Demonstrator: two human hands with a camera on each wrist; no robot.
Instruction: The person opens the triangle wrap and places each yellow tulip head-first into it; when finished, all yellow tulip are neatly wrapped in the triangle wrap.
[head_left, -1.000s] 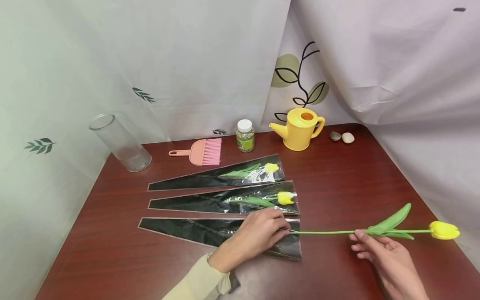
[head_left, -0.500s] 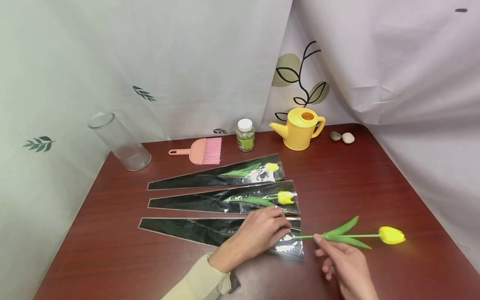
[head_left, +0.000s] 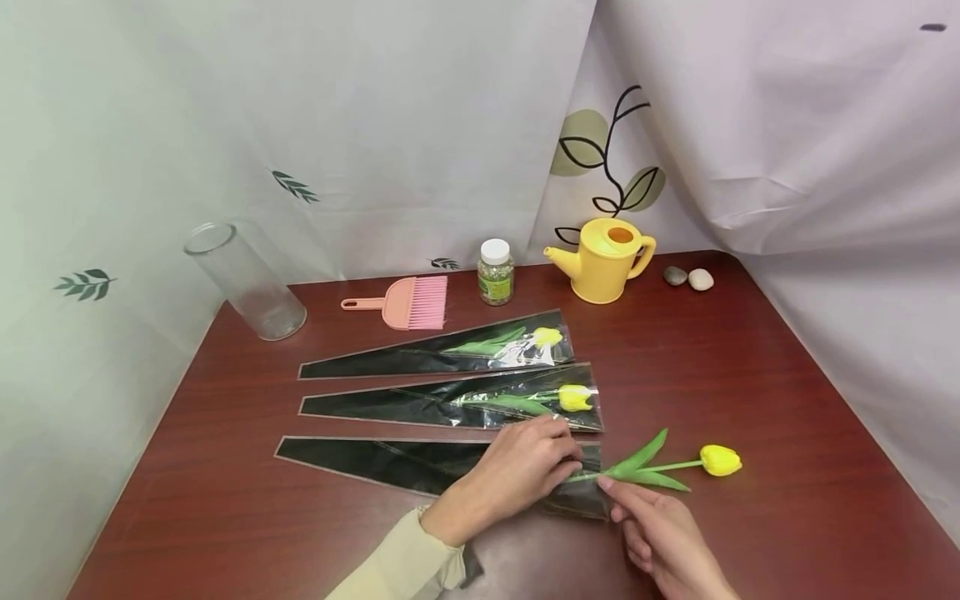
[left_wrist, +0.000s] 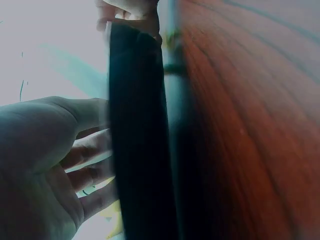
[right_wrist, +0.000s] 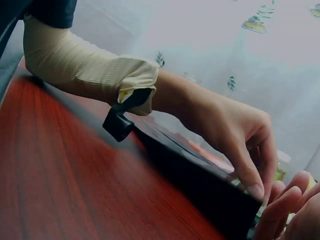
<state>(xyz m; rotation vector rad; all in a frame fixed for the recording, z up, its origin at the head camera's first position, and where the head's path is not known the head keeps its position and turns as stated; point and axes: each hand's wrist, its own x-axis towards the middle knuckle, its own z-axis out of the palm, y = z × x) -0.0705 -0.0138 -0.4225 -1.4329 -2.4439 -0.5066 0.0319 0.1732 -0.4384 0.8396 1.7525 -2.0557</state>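
Lying almost level across the near part of the desk (head_left: 750,375), the tulip (head_left: 660,472) pointed its stem end left, into the wide mouth of the nearest sleeve (head_left: 420,463), with the yellow bud out to the right, clear of the film. The sleeve ran the same way, its narrow tip far to the left, so stem and sleeve shared one long axis.

The right hand (head_left: 660,533) pinched the stem just below the leaves, right at the sleeve's mouth, fingers curled on it from the near side. The left hand (head_left: 517,472) sat on the mouth itself, fingertips bent and apparently pinching the upper film; the left wrist view was too blurred to be sure whether it lifted the film or only pressed it.

Both hands nearly met at the opening, the left slightly nearer the sleeve, the right nearer the bud. Two more sleeves (head_left: 480,398), each with a tulip inside, lay parallel just behind.
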